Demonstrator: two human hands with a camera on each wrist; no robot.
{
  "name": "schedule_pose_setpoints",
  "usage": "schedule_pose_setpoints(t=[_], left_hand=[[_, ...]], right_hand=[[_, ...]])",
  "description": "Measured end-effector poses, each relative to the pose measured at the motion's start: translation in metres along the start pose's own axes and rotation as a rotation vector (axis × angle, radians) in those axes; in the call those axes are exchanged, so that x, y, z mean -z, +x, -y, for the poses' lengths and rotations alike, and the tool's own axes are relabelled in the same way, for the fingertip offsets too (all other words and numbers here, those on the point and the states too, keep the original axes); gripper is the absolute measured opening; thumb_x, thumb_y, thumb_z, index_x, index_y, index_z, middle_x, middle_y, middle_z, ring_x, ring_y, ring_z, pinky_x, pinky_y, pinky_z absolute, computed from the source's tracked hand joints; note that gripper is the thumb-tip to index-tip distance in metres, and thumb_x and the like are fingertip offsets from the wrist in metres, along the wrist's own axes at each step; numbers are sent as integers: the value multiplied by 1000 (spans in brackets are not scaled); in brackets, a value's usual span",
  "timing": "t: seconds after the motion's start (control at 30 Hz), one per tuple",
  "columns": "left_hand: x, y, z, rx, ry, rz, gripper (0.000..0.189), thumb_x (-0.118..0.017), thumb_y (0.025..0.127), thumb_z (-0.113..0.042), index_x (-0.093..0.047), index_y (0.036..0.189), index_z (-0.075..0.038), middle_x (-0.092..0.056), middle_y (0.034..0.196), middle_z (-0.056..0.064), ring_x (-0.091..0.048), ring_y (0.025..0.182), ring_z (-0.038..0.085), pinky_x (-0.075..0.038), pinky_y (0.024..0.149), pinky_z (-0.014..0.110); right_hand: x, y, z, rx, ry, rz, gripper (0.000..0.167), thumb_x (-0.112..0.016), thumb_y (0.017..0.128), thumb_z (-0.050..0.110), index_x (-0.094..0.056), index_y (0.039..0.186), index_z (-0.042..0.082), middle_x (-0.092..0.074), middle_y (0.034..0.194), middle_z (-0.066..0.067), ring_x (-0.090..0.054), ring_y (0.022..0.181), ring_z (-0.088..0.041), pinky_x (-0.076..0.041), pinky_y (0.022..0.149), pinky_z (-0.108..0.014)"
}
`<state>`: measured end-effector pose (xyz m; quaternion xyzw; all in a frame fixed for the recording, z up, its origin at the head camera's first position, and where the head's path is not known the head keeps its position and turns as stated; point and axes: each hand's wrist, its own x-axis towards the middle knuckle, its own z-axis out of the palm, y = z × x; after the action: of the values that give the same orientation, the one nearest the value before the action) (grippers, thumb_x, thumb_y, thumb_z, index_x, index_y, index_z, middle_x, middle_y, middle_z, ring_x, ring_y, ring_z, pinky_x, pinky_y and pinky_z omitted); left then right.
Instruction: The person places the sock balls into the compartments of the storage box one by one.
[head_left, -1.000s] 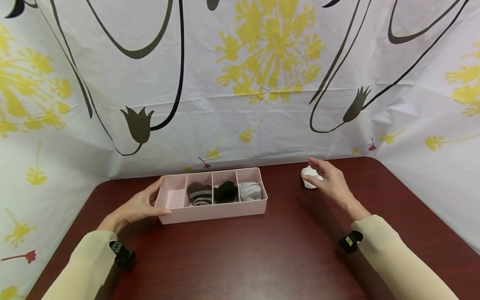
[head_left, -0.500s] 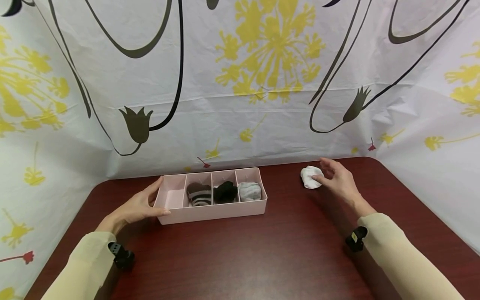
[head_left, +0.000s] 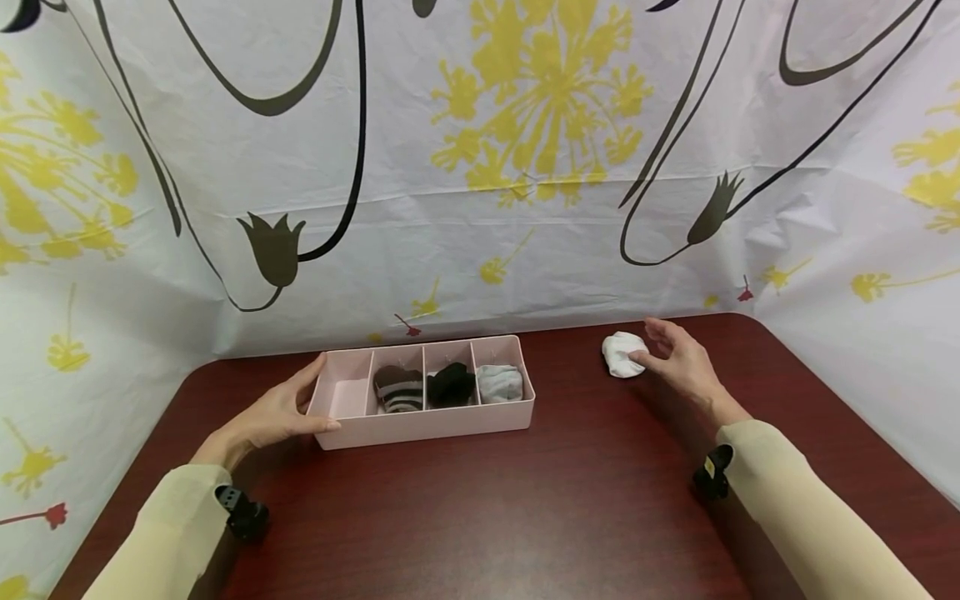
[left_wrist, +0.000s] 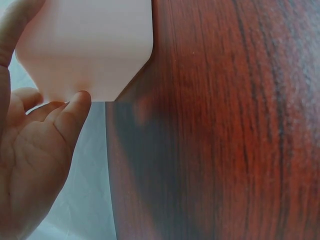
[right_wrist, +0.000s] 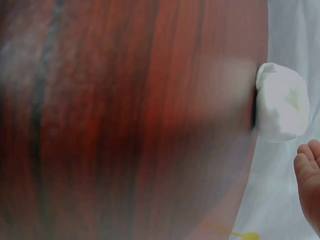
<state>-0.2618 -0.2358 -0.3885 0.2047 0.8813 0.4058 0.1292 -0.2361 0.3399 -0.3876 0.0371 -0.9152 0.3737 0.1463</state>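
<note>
A pale pink organizer box (head_left: 427, 429) with dividers lies on the table, tilted slightly to the view. My left hand (head_left: 273, 412) grips its left end, thumb along the front wall and fingers toward the back; the left wrist view shows fingertips (left_wrist: 80, 100) against the box's end wall. Inside sit a brown striped folded sock (head_left: 400, 389), a black bundle (head_left: 452, 384) and a light grey bundle (head_left: 500, 383), each in its own compartment. To the right lies a white folded cloth bundle, perhaps socks (head_left: 622, 354). Beside it my right hand (head_left: 684, 367) hovers, fingers relaxed, holding nothing.
The dark red wood table (head_left: 480, 508) has its back edge near a white hanging sheet (head_left: 525, 275) with yellow and dark flower prints. The leftmost compartment (head_left: 350, 396) shows its bare pink floor. Black cameras are strapped on both wrists.
My right hand has drawn back to the right from over the white bundle, which is now more fully visible. My left hand and the box stay in place.
</note>
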Motion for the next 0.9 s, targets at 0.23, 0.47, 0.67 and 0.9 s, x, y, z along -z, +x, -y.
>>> schedule_pose_setpoints(t=[0.23, 0.47, 0.67, 0.9], left_hand=[[0, 0, 1, 7, 0, -4, 110, -79, 75, -31, -3, 152, -11, -7, 156, 21, -27, 133, 40, -33, 101, 58], [-1, 0, 0, 14, 10, -8, 111, -79, 74, -33, -4, 152, -11, -8, 156, 21, -22, 135, 41, -28, 103, 62], [-1, 0, 0, -2, 2, -5, 110, -79, 74, -30, -4, 152, -10, -8, 155, 23, -26, 133, 40, -33, 101, 58], [0, -1, -1, -20, 3, -5, 109, -79, 75, -27, -4, 152, -8, -8, 155, 23, -31, 131, 39, -39, 98, 52]], right_hand=[[-3, 3, -5, -7, -3, 31, 62, -69, 86, 14, -40, 135, -11, -45, 132, -33, -44, 123, -45, -37, 98, -51], [-5, 6, -8, -8, 2, 65, 63, -69, 86, 12, -38, 135, -13, -43, 133, -35, -43, 124, -46, -37, 99, -50], [-8, 7, -9, -7, -16, 84, 62, -69, 86, 12, -38, 135, -13, -43, 132, -34, -44, 122, -47, -39, 97, -51], [-11, 7, -12, 16, -55, 70, 59, -68, 85, 8, -40, 133, -13, -44, 130, -34, -48, 118, -47, -41, 94, -52]])
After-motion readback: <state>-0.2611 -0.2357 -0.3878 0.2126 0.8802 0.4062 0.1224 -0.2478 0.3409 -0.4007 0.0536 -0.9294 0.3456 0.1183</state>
